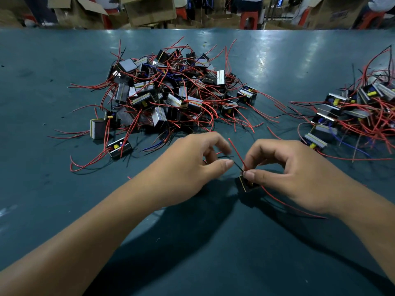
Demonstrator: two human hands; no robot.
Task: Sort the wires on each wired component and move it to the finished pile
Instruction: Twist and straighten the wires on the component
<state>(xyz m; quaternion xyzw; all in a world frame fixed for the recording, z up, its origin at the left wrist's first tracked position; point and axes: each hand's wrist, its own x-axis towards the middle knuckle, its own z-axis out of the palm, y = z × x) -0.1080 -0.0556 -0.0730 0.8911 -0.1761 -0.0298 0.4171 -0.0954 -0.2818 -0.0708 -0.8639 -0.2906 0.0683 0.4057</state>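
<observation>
A small dark wired component [245, 185] with a yellow edge sits low over the teal table [64, 189], and my right hand [295, 174] holds it between thumb and fingers. A red wire [236, 152] sticks up from it, and more red wires trail back to the right under my wrist. My left hand [192, 167] pinches a thin black wire [236, 165] that comes off the component. A big tangled pile of components [168, 92] with red, black and blue wires lies beyond my hands. A second pile [359, 112] lies at the right edge.
One loose component [119, 147] lies at the near left of the big pile. Behind the table's far edge stand cardboard boxes [149, 9] and red stools [249, 19], with seated people partly in view.
</observation>
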